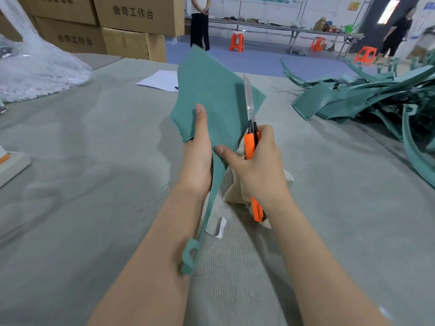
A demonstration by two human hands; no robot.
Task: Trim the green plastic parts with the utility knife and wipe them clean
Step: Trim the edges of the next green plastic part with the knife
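I hold a green plastic part (211, 95) upright over the grey table (82, 184); it is broad at the top and narrows to a thin strip with a loop at my left forearm. My left hand (199, 156) grips its left edge, thumb on the front face. My right hand (259, 168) grips an orange utility knife (250, 147), blade out and lying along the part's right edge, with the thumb pressing the part. A beige cloth (233, 191) lies under my hands.
A heap of green plastic parts (376, 97) covers the table's right side. A clear plastic bag (35, 67) sits at the far left, cardboard boxes (131, 27) behind it, a white paper (162, 81) mid-table. Two people, orange stools and a long bench stand beyond.
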